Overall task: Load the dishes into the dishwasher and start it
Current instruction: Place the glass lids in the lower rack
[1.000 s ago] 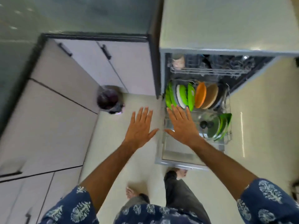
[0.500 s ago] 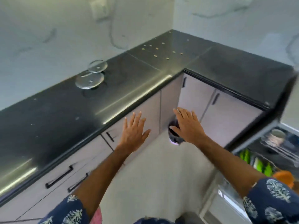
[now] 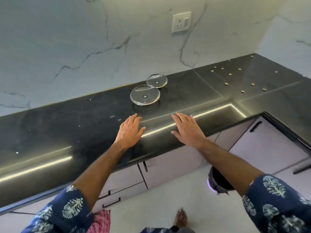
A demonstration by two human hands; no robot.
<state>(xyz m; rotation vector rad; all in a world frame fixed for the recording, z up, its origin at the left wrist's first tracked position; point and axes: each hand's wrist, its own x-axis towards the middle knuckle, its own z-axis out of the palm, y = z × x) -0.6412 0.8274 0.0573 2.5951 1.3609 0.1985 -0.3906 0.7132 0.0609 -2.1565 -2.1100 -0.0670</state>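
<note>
Two round glass lids lie on the black countertop [image 3: 67, 132] near the wall: a larger glass lid [image 3: 144, 97] in front and a smaller glass lid [image 3: 156, 81] just behind it, their rims touching or nearly so. My left hand [image 3: 129, 130] hovers flat over the counter's front edge, fingers apart, a short way in front of the larger lid. My right hand [image 3: 187, 129] is stretched out beside it, also empty with spread fingers. The dishwasher is out of view.
The counter turns a corner at the right, with small brass-coloured dots [image 3: 242, 84] on it. A wall socket [image 3: 181, 22] sits above. Pale cabinet doors [image 3: 262, 145] run below. A dark bin [image 3: 218, 182] stands on the floor, a pink cloth [image 3: 101, 221] lies by my foot.
My view has swung from the open dishwasher to the counter. Both hands have risen from cabinet height to the counter's front edge, nearer the two glass lids.
</note>
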